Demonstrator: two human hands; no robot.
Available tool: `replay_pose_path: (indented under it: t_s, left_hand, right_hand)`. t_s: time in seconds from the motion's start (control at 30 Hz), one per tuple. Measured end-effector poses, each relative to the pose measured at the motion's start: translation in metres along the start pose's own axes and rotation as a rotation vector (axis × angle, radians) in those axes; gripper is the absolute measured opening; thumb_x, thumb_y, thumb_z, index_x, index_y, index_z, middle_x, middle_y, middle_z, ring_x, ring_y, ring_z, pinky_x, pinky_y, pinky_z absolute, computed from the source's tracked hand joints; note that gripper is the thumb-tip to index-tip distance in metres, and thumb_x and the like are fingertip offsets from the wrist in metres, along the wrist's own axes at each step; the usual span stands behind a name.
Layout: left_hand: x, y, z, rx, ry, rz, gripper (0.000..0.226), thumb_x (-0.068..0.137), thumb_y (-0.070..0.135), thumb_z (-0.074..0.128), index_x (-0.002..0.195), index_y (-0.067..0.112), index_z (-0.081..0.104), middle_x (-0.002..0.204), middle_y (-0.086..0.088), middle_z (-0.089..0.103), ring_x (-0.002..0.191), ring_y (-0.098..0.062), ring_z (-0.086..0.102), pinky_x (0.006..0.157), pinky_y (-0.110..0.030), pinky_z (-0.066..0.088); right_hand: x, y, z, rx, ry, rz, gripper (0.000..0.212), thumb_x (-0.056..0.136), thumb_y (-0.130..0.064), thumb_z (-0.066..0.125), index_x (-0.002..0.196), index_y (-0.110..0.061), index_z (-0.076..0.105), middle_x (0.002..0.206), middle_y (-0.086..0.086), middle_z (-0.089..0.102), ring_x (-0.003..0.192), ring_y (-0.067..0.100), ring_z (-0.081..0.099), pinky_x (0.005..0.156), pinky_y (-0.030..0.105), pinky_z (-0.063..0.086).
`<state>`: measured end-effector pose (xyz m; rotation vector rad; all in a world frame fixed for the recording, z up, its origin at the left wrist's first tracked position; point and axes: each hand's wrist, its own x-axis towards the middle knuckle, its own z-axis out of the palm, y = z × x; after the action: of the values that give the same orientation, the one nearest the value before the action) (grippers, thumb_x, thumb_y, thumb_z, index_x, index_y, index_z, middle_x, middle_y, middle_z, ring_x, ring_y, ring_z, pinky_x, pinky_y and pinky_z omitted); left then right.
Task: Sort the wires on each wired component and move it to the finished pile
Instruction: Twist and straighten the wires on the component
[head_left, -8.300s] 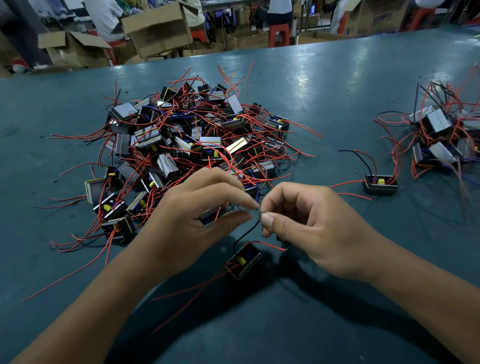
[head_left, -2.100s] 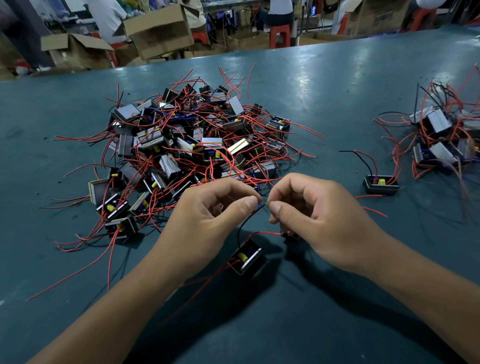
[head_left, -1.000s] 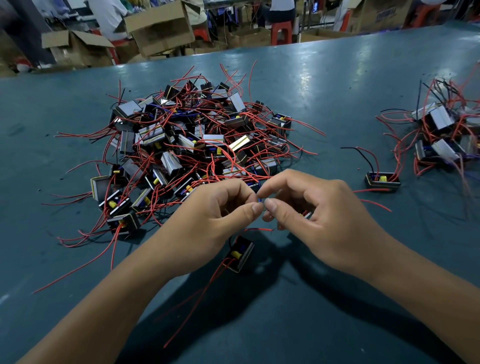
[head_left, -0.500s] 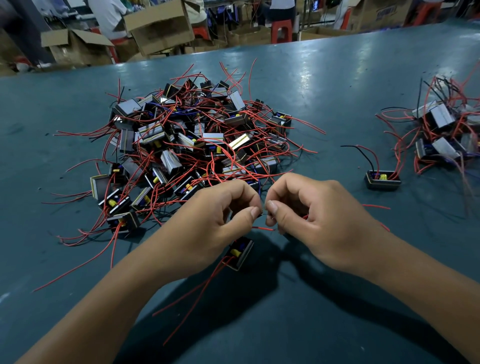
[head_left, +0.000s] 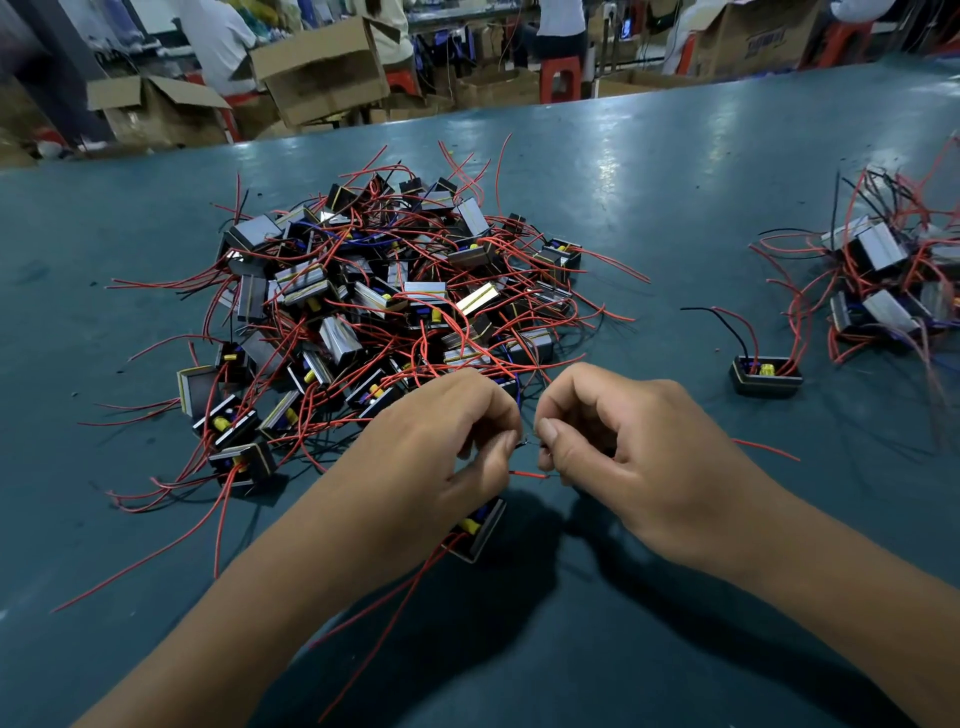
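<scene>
A small black wired component (head_left: 480, 530) with a yellow part hangs under my left hand (head_left: 436, 441), its red wires trailing toward me over the table. Thumb and forefinger of my left hand pinch a thin wire end. My right hand (head_left: 623, 447) pinches the same wire end from the other side, fingertips almost touching. A short red wire (head_left: 527, 473) runs between the two hands below the pinch. A big tangled pile of components (head_left: 384, 306) with red wires lies just behind my hands. A smaller pile (head_left: 883, 280) lies at the far right.
One lone component (head_left: 766, 375) with a black and a red wire sits on the teal table (head_left: 675, 171) between the two piles. Cardboard boxes (head_left: 322, 73), red stools and seated people stand beyond the table's far edge.
Both hands have stayed together, pinching the wire. The component has drawn up closer under my left hand, and the black wire that was visible between the hands is now hidden.
</scene>
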<state>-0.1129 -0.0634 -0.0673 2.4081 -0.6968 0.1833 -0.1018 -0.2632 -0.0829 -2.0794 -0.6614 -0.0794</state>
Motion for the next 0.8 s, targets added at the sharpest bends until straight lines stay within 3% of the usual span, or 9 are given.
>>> replay_pose_path:
  t_s: [0.13,0.33,0.47,0.63,0.8]
  left_hand:
    - [-0.001,-0.003,-0.001,-0.108,-0.048,-0.057,0.012,0.1,0.031,0.05,0.091,0.027,0.058,0.088,0.015,0.056,0.078,-0.003,0.053,0.069,-0.01,0.04]
    - [0.0,-0.008,-0.007,-0.316,-0.1,-0.137,0.015,0.097,0.016,0.063,0.083,0.02,0.065,0.072,0.009,0.06,0.064,0.001,0.052,0.061,-0.01,0.039]
    - [0.0,-0.009,-0.005,-0.383,-0.141,-0.147,0.015,0.098,0.018,0.063,0.083,0.021,0.065,0.069,0.013,0.058,0.061,0.0,0.048,0.059,-0.011,0.038]
    - [0.001,-0.01,-0.004,-0.449,-0.186,-0.13,0.015,0.092,0.032,0.063,0.085,0.019,0.067,0.076,-0.003,0.064,0.072,-0.03,0.056,0.065,-0.037,0.046]
    - [0.0,-0.014,-0.004,-0.465,-0.195,-0.127,0.015,0.096,0.028,0.064,0.085,0.017,0.067,0.077,-0.001,0.064,0.073,-0.025,0.058,0.067,-0.034,0.047]
  right_hand:
    - [0.001,0.0,-0.001,0.03,0.009,0.012,0.008,0.091,-0.031,0.054,0.086,-0.027,0.058,0.071,0.0,0.067,0.059,0.017,0.057,0.059,0.04,0.046]
    - [0.004,0.001,-0.009,0.125,-0.082,0.074,0.003,0.09,-0.028,0.061,0.089,-0.026,0.062,0.08,-0.001,0.069,0.07,0.02,0.064,0.07,0.044,0.053]
    - [0.007,0.002,-0.019,0.134,-0.204,0.119,0.007,0.091,-0.016,0.068,0.09,-0.023,0.067,0.079,-0.002,0.07,0.073,0.021,0.067,0.072,0.045,0.056]
    - [0.007,0.003,-0.023,0.077,-0.223,0.11,0.009,0.091,-0.026,0.067,0.083,-0.022,0.068,0.074,-0.001,0.07,0.069,0.021,0.066,0.07,0.045,0.054]
    - [0.006,0.001,-0.024,0.085,-0.252,0.119,0.008,0.091,-0.022,0.068,0.084,-0.022,0.067,0.075,0.0,0.07,0.071,0.022,0.066,0.071,0.047,0.055]
